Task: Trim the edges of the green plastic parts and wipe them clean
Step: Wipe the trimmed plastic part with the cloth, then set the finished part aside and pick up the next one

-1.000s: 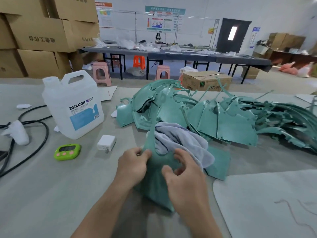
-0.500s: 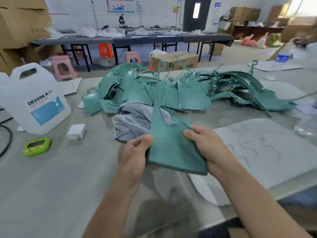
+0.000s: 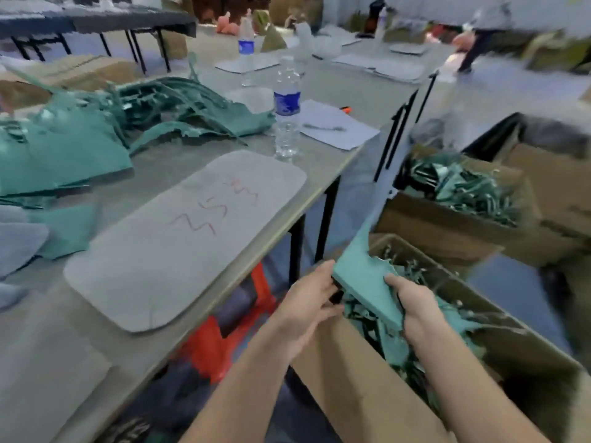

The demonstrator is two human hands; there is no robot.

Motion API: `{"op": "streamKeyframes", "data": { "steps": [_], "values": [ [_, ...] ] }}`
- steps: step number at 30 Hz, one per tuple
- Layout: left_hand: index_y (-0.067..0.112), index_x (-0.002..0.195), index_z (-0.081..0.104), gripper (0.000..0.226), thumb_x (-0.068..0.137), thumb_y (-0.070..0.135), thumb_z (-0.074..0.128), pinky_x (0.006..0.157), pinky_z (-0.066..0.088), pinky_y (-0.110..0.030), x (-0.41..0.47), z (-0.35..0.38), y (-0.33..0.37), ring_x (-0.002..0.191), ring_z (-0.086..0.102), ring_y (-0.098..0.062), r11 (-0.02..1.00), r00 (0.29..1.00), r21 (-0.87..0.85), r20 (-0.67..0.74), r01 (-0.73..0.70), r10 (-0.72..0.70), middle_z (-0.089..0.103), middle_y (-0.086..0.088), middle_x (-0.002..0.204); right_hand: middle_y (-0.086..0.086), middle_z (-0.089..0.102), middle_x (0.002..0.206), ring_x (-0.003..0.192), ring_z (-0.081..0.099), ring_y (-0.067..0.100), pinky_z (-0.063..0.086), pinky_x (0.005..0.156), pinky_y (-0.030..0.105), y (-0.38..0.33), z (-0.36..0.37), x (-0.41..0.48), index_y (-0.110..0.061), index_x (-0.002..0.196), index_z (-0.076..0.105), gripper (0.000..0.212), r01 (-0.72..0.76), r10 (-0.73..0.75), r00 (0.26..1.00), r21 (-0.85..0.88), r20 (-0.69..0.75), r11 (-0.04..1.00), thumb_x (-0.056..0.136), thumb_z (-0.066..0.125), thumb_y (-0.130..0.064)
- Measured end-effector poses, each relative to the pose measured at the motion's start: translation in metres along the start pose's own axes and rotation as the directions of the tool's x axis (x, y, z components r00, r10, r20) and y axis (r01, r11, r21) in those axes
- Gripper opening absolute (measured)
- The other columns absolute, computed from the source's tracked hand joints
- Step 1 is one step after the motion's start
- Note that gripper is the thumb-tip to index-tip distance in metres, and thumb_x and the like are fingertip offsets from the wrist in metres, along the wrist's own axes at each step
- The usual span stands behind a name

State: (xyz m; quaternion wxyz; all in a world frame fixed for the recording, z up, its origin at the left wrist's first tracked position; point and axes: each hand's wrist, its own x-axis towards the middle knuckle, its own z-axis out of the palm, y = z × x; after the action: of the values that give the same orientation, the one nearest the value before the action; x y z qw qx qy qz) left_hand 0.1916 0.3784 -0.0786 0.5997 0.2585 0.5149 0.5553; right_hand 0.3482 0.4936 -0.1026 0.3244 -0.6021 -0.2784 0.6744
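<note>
We hold one flat green plastic part (image 3: 363,276), our left hand (image 3: 308,302) and right hand (image 3: 415,303) each curled round an edge, above the nearer of two scrap-filled brown cardboard boxes (image 3: 345,382).

Even, diffuse indoor light, moderately bright. We see no hard shadows, only dim shade under the table (image 3: 323,156). Motion blur throughout: walking person (image 3: 479,39) and far cardboard box (image 3: 447,219) smeared. Green plastic part (image 3: 361,276), left hand (image 3: 307,300) and right hand (image 3: 412,302) soft-edged. Frame edges bow, wide-angle.
</note>
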Motion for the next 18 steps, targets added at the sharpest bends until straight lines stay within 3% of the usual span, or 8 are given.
{"op": "streamKeyframes", "data": {
  "steps": [3,6,9,11,13,15,16,18],
  "values": [
    [0.022,0.155,0.036,0.054,0.108,0.049,0.031,0.109,0.044,-0.04,0.027,0.033,-0.025,0.144,0.038,-0.012,0.988,0.984,0.005,0.095,0.153,-0.153,0.033,0.004,0.162,0.016,0.07,0.122,0.1,0.07,0.032,0.058,0.074,0.046,0.017,-0.043,0.03,-0.008,0.122,0.062,0.03,-0.087,0.14,0.979,0.322,-0.147,0.943,0.099,0.063,-0.028],
    [0.019,0.159,0.026,0.06,0.108,0.05,0.028,0.112,0.036,-0.04,0.037,0.051,-0.046,0.152,0.024,-0.017,0.938,0.941,0.172,0.104,0.302,-0.323,0.025,0.003,0.166,0.021,0.054,0.14,0.127,0.054,0.036,0.047,0.101,0.055,0.062,-0.058,0.046,-0.013,0.134,0.051,0.043,-0.277,0.321,0.946,0.382,-0.054,0.882,0.102,0.056,-0.041],
    [0.021,0.159,0.026,0.06,0.108,0.051,0.028,0.117,0.031,-0.041,0.04,0.048,-0.055,0.153,0.021,-0.016,0.906,0.934,0.256,0.032,0.336,-0.355,0.024,0.004,0.166,0.019,0.059,0.11,0.102,0.059,0.031,0.046,0.106,0.053,0.103,-0.044,0.047,-0.011,0.141,0.045,0.051,-0.364,0.385,0.923,0.371,0.017,0.854,0.102,0.054,-0.044],
    [0.021,0.158,0.029,0.058,0.108,0.049,0.029,0.121,0.026,-0.043,0.042,0.04,-0.053,0.152,0.021,-0.015,0.916,0.946,0.249,-0.009,0.315,-0.323,0.026,0.004,0.165,0.017,0.062,0.106,0.097,0.061,0.031,0.051,0.101,0.05,0.111,-0.022,0.045,-0.009,0.131,0.051,0.044,-0.376,0.399,0.917,0.35,0.009,0.858,0.102,0.055,-0.042],
    [0.02,0.153,0.041,0.053,0.108,0.047,0.032,0.116,0.033,-0.039,0.042,0.031,-0.046,0.144,0.038,-0.015,0.921,0.952,0.241,-0.076,0.307,-0.297,0.043,0.003,0.156,0.015,0.068,0.106,0.093,0.067,0.028,0.056,0.083,0.041,0.107,0.004,0.041,-0.005,0.12,0.059,0.041,-0.383,0.39,0.919,0.343,0.05,0.858,0.104,0.051,-0.042],
    [0.019,0.123,0.064,0.04,0.107,0.045,0.038,0.091,0.046,-0.03,0.039,0.024,-0.038,0.1,0.061,-0.009,0.934,0.956,0.228,-0.169,0.275,-0.241,0.065,0.003,0.113,0.005,0.064,0.071,0.055,0.059,0.017,0.044,0.053,0.026,0.093,0.03,0.033,-0.012,0.089,0.064,0.042,-0.404,0.359,0.914,0.378,0.188,0.833,0.106,0.044,-0.044],
    [0.019,0.104,0.066,0.035,0.106,0.043,0.041,0.076,0.044,-0.027,0.037,0.021,-0.033,0.079,0.057,-0.006,0.938,0.952,0.234,-0.229,0.255,-0.202,0.062,0.004,0.092,0.0,0.053,0.057,0.042,0.046,0.013,0.034,0.047,0.023,0.083,0.044,0.029,-0.016,0.075,0.059,0.044,-0.406,0.339,0.911,0.369,0.234,0.836,0.107,0.043,-0.043],
    [0.014,0.099,0.065,0.031,0.106,0.037,0.044,0.069,0.042,-0.026,0.028,0.013,-0.019,0.073,0.053,-0.01,0.946,0.946,0.253,-0.3,0.202,-0.121,0.058,0.001,0.085,0.002,0.054,0.06,0.048,0.05,0.016,0.049,0.056,0.026,0.061,0.075,0.016,-0.014,0.077,0.059,0.036,-0.324,0.24,0.931,0.322,0.275,0.89,0.105,0.049,-0.034]
  ]
}}
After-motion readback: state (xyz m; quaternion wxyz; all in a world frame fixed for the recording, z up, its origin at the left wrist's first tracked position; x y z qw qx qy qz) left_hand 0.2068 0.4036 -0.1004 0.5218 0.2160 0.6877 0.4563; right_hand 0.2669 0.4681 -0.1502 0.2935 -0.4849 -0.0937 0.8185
